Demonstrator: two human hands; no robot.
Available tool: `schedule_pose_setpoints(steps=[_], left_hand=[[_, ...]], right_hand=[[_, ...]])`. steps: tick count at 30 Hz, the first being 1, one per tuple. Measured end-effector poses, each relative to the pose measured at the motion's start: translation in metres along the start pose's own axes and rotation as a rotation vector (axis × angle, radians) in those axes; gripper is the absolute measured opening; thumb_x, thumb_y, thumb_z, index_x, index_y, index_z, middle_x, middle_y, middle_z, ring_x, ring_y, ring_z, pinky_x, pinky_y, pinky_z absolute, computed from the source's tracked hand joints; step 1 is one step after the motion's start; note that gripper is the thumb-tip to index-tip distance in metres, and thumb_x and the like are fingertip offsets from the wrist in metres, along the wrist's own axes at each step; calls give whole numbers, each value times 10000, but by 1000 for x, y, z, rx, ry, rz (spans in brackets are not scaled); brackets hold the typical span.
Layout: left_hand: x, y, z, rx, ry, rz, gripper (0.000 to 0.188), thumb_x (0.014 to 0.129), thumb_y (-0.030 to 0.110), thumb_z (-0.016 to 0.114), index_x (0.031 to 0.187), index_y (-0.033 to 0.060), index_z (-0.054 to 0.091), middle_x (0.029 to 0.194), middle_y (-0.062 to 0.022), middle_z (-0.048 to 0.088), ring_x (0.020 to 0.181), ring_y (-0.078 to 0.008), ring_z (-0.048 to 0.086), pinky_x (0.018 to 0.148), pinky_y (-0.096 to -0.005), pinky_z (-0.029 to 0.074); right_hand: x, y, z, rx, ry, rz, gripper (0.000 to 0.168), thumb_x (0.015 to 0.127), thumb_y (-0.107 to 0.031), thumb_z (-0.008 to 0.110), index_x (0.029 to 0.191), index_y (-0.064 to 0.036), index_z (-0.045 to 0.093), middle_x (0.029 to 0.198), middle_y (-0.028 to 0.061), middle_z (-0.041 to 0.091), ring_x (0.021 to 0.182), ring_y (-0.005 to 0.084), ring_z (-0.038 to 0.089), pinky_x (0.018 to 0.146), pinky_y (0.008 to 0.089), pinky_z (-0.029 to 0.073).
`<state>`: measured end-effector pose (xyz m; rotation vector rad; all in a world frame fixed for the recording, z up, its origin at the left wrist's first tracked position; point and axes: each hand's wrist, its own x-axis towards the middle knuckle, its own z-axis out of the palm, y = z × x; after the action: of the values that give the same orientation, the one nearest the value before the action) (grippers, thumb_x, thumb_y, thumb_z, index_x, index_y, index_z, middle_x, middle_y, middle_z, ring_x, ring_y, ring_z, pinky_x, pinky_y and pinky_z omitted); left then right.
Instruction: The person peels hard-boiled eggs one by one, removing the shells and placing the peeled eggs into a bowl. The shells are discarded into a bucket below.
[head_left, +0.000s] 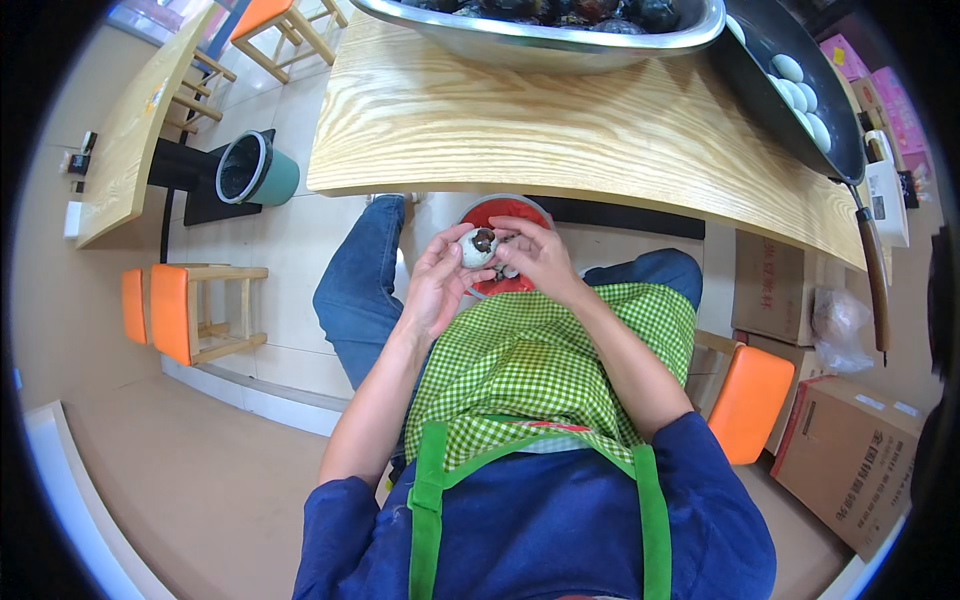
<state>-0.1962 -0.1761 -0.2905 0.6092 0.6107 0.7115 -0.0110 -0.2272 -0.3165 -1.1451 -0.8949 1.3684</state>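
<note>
My left hand (439, 274) holds a partly peeled, dark preserved egg (477, 248); pale shell covers most of it, and dark brown egg shows at its upper end. The fingers of my right hand (534, 255) are at the egg's right side; whether they pinch shell is hidden. Below both hands is a round bin with a red liner (517, 208), with shell pieces (506, 271) in it. A metal basin (555, 45) of dark peeled eggs (619, 27) stands on the wooden table. To its right, a black frying pan (765, 97) holds several pale unpeeled eggs (808, 97).
The wooden table (510, 135) has its near edge just beyond my hands. The pan's handle (874, 277) juts past the table at right. Cardboard boxes (847, 457) and an orange stool (750, 405) are at right; a green bin (277, 176) and another orange stool (171, 315) are at left.
</note>
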Motion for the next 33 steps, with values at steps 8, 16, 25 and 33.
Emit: schedule_pose_setpoints(steps=[8, 16, 25, 33], left_hand=[[-1, 0, 5, 372, 32, 14, 378, 1009, 205, 519, 1334, 19, 467, 1217, -122, 597, 1016, -187, 638, 792, -316, 574], [-11, 6, 16, 586, -64, 140, 543, 858, -26, 687, 1349, -16, 456, 1178, -130, 611, 1020, -183, 640, 857, -300, 572], [-16, 13, 30, 754, -68, 159, 532, 830, -53, 697, 1318, -37, 485, 1166, -161, 619, 1014, -207, 661, 836, -298, 591], [-10, 4, 22, 672, -65, 209, 512, 839, -62, 681, 1311, -50, 481, 1145, -167, 636, 1016, -224, 667, 853, -306, 591]], right_hand=[[-8, -7, 0, -151, -26, -110, 379, 888, -57, 669, 1253, 5, 589, 1060, 54, 570, 811, 76, 583, 692, 221, 492], [-18, -20, 4, -44, -41, -75, 358, 906, -16, 634, 1255, 37, 572, 1057, 40, 548, 870, 93, 635, 714, 217, 534], [-21, -28, 3, -14, -65, -85, 351, 900, 1, 631, 1245, 44, 579, 1070, 47, 558, 901, 104, 646, 730, 226, 545], [-18, -22, -1, -92, -28, -70, 344, 844, 48, 597, 1187, 62, 606, 1045, 55, 594, 887, 104, 650, 735, 223, 543]])
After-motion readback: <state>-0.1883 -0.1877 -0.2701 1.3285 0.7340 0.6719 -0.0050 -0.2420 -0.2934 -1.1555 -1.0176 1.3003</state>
